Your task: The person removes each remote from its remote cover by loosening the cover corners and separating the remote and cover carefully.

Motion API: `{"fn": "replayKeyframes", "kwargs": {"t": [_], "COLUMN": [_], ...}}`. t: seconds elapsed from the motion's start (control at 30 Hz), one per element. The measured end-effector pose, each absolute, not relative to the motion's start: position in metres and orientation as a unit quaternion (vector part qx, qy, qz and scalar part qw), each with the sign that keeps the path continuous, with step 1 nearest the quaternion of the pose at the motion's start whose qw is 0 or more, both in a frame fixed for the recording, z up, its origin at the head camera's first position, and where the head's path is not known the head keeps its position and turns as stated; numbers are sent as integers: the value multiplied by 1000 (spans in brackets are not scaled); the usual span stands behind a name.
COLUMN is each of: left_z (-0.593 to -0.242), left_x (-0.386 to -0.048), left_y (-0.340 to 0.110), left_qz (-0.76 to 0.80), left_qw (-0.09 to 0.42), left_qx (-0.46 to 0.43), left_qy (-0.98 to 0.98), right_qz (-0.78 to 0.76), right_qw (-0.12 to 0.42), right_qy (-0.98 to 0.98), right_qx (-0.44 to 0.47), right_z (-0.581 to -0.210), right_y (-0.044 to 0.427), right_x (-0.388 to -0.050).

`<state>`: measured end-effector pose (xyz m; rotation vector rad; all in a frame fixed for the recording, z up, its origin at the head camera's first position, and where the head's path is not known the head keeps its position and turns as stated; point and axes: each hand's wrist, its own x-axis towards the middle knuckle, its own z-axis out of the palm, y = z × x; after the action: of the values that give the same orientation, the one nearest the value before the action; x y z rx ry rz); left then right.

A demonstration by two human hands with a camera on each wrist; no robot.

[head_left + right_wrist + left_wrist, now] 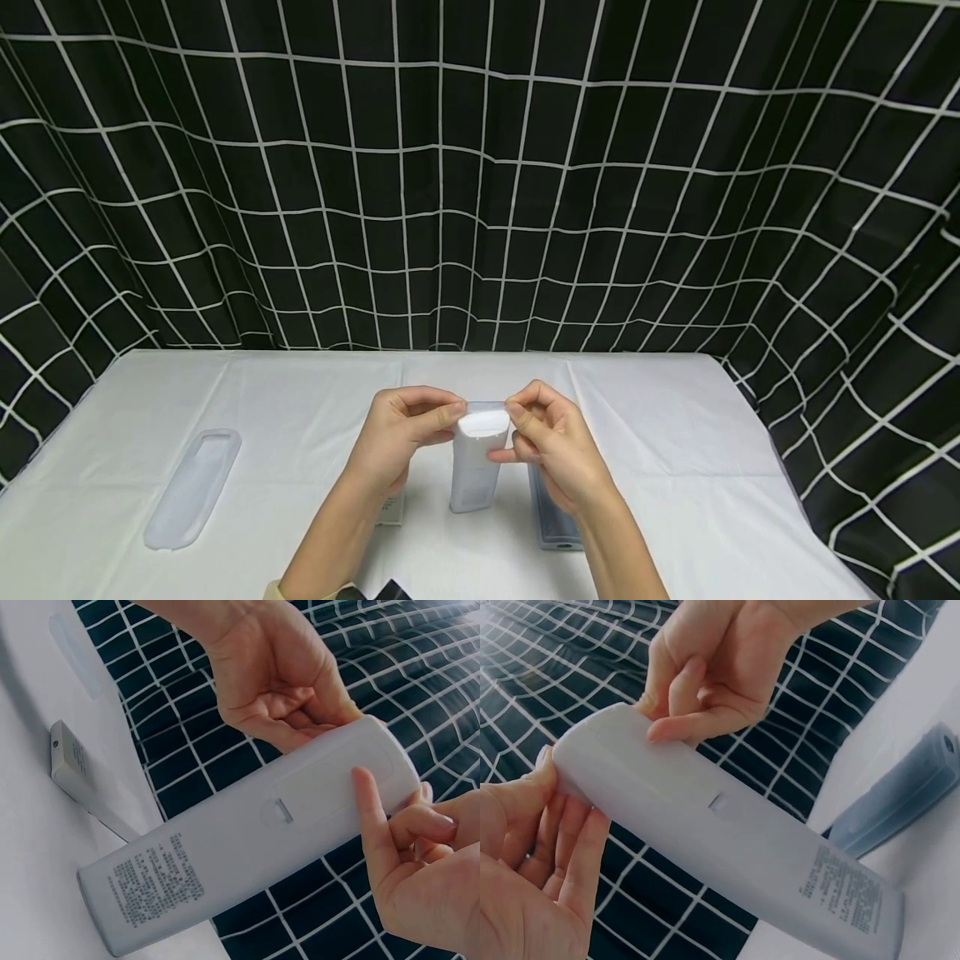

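Note:
A white remote control (476,475) stands nearly upright, its lower end on the table. A thin translucent cover (486,407) shows as a strip at its upper end, stretched between both hands. My left hand (408,429) pinches one upper corner with thumb and fingers. At the opposite corner my right hand (555,442) pinches too, one finger extended against the remote's side. The wrist views show the remote's back (705,802), with a small latch notch (283,811) and a printed label (155,881). Some fingertips are hidden behind the upper end.
A translucent, empty remote cover (193,490) lies on the table at the left. Partly behind my right forearm is a remote in a blue-grey cover (555,525). A small pale remote (392,510) lies beside my left forearm. A black gridded curtain (480,183) hangs behind the white-clothed table (300,383).

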<state>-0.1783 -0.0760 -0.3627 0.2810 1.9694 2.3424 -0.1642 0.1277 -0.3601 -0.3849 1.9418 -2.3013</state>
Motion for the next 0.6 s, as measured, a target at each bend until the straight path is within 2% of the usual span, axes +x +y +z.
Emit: {"fn": "replayKeyframes", "kwargs": {"t": [0.6], "left_z": [-364], "left_x": [-177], "left_y": [-72], "left_qz": [769], "left_qw": [22], "left_qx": [71], "left_qy": [635], "right_qz": [-762], "right_qw": [68], "right_qy": [636], "right_qx": [-99], "right_z": [-360], "right_y": [126], "right_x": [-164]}}
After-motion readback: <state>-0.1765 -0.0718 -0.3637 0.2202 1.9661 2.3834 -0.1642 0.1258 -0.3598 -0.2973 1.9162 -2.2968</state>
